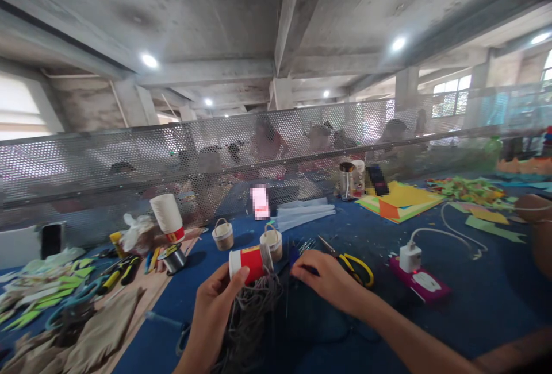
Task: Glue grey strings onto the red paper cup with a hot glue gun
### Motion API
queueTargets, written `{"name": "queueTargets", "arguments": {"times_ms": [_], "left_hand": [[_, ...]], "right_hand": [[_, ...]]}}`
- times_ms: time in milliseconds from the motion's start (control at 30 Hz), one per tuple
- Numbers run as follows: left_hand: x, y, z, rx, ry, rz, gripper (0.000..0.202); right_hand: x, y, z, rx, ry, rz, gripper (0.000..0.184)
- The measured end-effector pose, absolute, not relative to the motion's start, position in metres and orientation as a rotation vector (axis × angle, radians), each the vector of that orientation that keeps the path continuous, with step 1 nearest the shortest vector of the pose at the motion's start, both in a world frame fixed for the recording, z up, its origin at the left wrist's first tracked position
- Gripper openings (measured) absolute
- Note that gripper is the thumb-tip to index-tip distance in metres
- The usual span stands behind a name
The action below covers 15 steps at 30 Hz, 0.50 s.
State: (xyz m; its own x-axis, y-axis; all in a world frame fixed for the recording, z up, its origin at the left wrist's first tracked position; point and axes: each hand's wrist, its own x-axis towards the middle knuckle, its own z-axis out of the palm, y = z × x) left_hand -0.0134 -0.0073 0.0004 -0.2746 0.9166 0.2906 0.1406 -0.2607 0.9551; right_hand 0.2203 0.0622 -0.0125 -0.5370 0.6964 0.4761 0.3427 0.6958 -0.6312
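Observation:
My left hand [215,299] grips a red and white paper cup [250,265], tipped on its side with its far end pointing right. Grey cord [254,311] hangs in a loose bundle below the cup. Just to the right, my right hand [323,279] is closed in a pinch over the blue tabletop, apart from the cup. Whatever its fingertips hold is too small or hidden to make out. Behind the cup stand two small pale buckets with arched handles, one at left [223,236] and one partly covered [272,242]. Yellow-handled scissors [356,269] lie beyond my right hand.
A purple power strip [420,282] with a white charger [409,258] sits at right. Coloured paper [401,201] lies behind it. Stacked paper cups [166,216], a spool [172,259] and cloth [103,328] are at left. A perforated metal screen [172,167] crosses the back; people are beyond.

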Motion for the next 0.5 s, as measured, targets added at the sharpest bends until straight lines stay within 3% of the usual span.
{"name": "queueTargets", "arguments": {"times_ms": [67, 267, 500], "left_hand": [[-0.015, -0.008, 0.001, 1.364, 1.328, 1.572, 0.051], [-0.016, -0.008, -0.001, 1.424, 1.399, 1.604, 0.043], [-0.019, -0.005, -0.007, 1.435, 1.364, 1.598, 0.044]], "right_hand": [[0.225, 0.070, -0.017, -0.994, -2.125, 0.434, 0.012], [0.230, 0.086, -0.037, -1.306, -2.366, 0.141, 0.034], [0.226, 0.091, -0.053, -1.320, -2.398, 0.024, 0.028]]}}
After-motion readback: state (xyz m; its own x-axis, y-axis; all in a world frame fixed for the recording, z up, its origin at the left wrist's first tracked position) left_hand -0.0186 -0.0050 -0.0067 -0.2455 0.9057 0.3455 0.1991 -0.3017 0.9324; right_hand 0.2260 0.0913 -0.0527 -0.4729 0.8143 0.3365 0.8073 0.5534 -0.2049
